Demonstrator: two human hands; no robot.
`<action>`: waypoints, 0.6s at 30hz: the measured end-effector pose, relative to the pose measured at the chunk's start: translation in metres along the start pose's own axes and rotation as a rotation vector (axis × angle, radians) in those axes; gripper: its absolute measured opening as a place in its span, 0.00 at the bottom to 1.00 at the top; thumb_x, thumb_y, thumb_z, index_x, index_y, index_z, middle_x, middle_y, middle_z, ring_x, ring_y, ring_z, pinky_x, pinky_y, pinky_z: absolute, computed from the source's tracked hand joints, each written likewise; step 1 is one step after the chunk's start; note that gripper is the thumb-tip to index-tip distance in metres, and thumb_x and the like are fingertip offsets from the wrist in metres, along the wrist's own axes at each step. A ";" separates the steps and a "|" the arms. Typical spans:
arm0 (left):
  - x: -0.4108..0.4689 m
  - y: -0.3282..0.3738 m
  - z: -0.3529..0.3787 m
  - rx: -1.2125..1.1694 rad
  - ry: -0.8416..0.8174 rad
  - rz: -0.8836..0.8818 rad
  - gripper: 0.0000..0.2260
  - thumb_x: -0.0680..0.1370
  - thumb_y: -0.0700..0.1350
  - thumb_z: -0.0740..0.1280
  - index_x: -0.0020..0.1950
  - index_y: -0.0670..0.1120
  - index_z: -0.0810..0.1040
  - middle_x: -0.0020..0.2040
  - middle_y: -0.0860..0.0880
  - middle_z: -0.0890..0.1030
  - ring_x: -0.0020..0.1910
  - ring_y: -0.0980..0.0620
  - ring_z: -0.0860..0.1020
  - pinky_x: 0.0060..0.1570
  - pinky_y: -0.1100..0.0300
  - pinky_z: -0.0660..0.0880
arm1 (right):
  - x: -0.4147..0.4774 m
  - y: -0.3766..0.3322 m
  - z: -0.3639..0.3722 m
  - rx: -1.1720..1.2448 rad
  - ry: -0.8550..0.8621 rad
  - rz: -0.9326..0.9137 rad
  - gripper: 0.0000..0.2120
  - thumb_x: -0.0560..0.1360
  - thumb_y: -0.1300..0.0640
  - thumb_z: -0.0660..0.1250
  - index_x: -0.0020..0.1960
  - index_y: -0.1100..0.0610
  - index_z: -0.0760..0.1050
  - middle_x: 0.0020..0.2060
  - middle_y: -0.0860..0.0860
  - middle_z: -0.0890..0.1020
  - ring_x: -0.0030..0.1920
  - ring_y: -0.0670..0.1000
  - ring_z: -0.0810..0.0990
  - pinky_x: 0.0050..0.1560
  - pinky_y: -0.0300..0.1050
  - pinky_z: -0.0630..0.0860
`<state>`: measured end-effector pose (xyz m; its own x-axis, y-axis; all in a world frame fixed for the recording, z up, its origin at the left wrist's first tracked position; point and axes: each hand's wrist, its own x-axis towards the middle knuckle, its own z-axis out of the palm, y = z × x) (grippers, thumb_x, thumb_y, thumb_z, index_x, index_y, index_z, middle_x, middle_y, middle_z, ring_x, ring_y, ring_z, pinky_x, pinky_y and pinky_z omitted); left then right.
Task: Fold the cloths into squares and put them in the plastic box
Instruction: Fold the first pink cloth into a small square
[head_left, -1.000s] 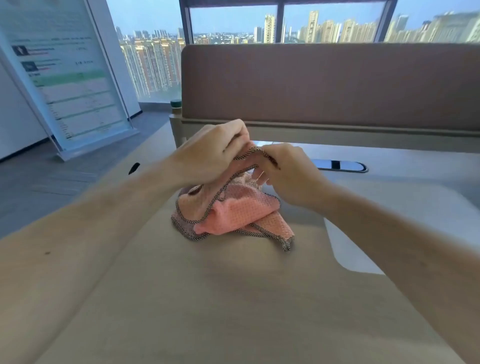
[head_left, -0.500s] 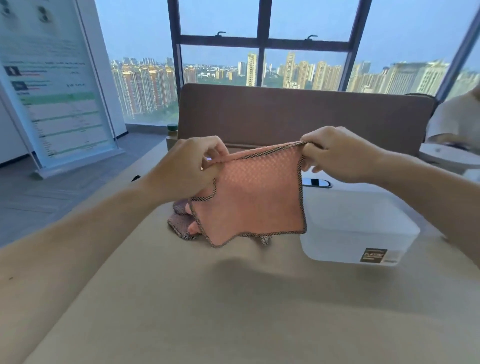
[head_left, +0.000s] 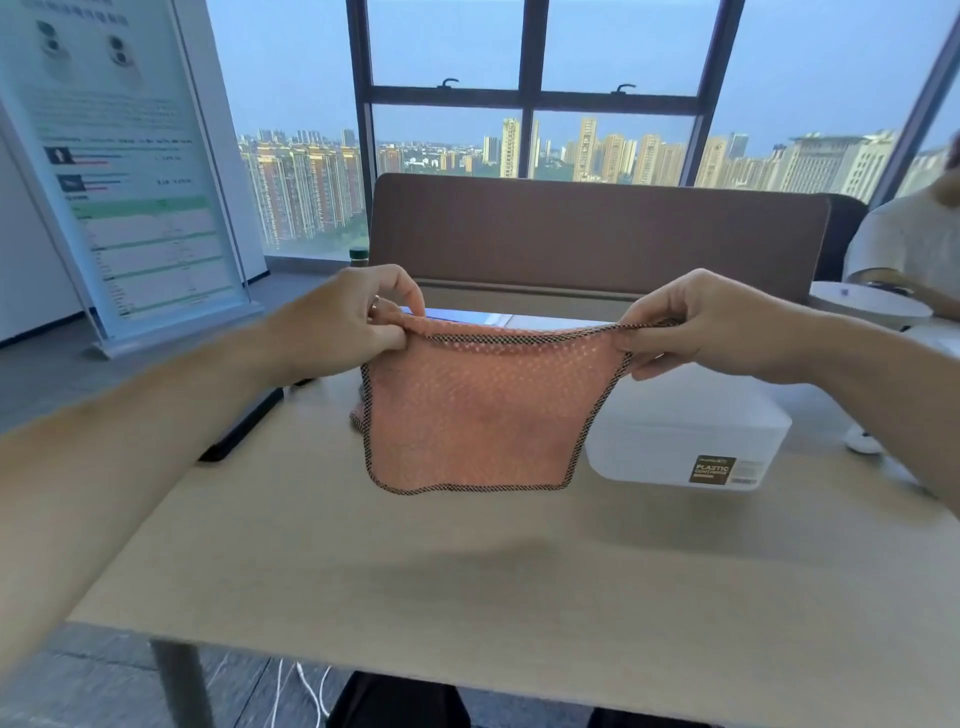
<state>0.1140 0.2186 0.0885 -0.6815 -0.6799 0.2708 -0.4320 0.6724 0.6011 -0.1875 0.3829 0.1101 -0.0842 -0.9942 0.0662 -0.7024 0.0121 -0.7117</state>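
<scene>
A pink cloth (head_left: 478, 410) with a dark checked hem hangs spread out above the wooden table (head_left: 467, 571). My left hand (head_left: 348, 325) pinches its top left corner and my right hand (head_left: 701, 325) pinches its top right corner. The cloth's lower edge hangs free, just off the tabletop. Behind its left edge a bit of another pink cloth (head_left: 356, 418) shows on the table. The white plastic box (head_left: 691, 436), with a dark label on its front, stands on the table to the right, partly behind the held cloth.
A brown desk divider (head_left: 597, 234) runs along the table's far side. A poster stand (head_left: 119, 171) is on the floor at the left. Another person (head_left: 904, 244) sits at the far right. A green-capped bottle (head_left: 358, 255) peeks up by the divider.
The cloth was bunched on the table between both hands; both hands have lifted it and moved apart, stretching it flat. The view has tilted up, and the box has come into sight.
</scene>
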 end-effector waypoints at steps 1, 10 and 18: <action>-0.003 0.005 -0.004 -0.094 0.011 -0.042 0.07 0.81 0.37 0.65 0.53 0.48 0.78 0.31 0.61 0.81 0.30 0.61 0.74 0.34 0.62 0.69 | -0.005 -0.004 -0.004 0.031 -0.002 -0.003 0.07 0.79 0.59 0.70 0.51 0.62 0.86 0.46 0.56 0.88 0.45 0.50 0.87 0.57 0.50 0.83; -0.034 0.022 0.023 -0.321 -0.011 -0.116 0.07 0.77 0.51 0.73 0.51 0.49 0.81 0.33 0.56 0.84 0.30 0.64 0.80 0.29 0.71 0.73 | -0.033 0.000 0.005 0.237 0.087 0.077 0.08 0.79 0.61 0.69 0.53 0.66 0.82 0.47 0.62 0.87 0.46 0.58 0.86 0.51 0.49 0.85; -0.044 -0.068 0.099 -0.256 -0.064 -0.290 0.10 0.84 0.47 0.65 0.53 0.46 0.86 0.38 0.41 0.82 0.28 0.54 0.79 0.28 0.56 0.80 | -0.013 0.077 0.097 0.169 0.171 0.209 0.06 0.80 0.65 0.67 0.48 0.69 0.79 0.39 0.60 0.81 0.33 0.54 0.83 0.38 0.48 0.85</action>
<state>0.1151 0.2313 -0.0387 -0.5920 -0.8057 0.0198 -0.4559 0.3550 0.8162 -0.1717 0.3861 -0.0136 -0.3416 -0.9398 0.0126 -0.5312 0.1820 -0.8275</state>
